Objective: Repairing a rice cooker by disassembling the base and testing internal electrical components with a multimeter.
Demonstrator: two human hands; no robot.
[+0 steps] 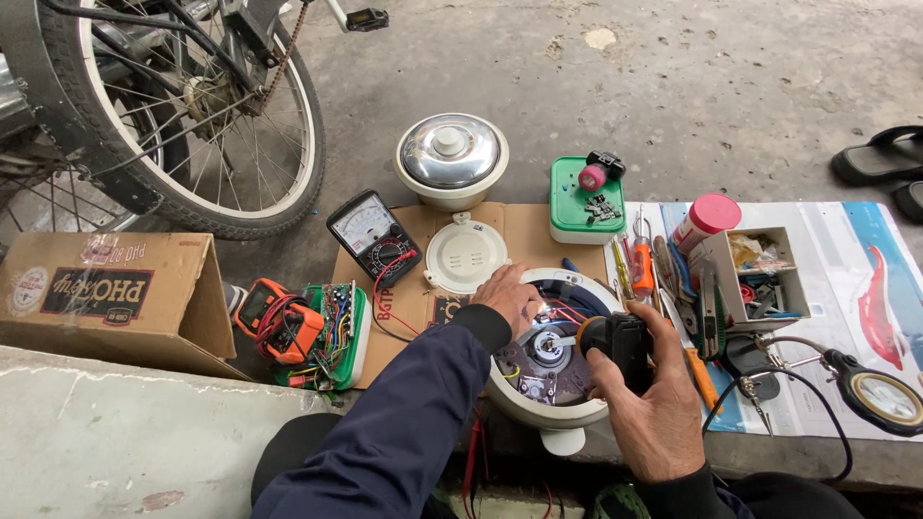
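A white round cooker base (553, 408) lies upturned on cardboard, its open underside showing wires and a metal centre part. My left hand (511, 296) rests on its far rim, fingers curled over the edge by the red wires. My right hand (654, 404) grips a black power screwdriver (620, 344) with an orange collar, its tip pointing left into the middle of the cooker's underside.
A round white cover plate (466, 255), an analog multimeter (373, 234), a pot with metal lid (451, 159), a green box (582, 204), an orange meter on a green tray (288, 325), several hand tools (663, 274), a parts box (755, 279), a magnifier lamp (880, 394), a bicycle wheel (207, 125), a cardboard box (106, 293).
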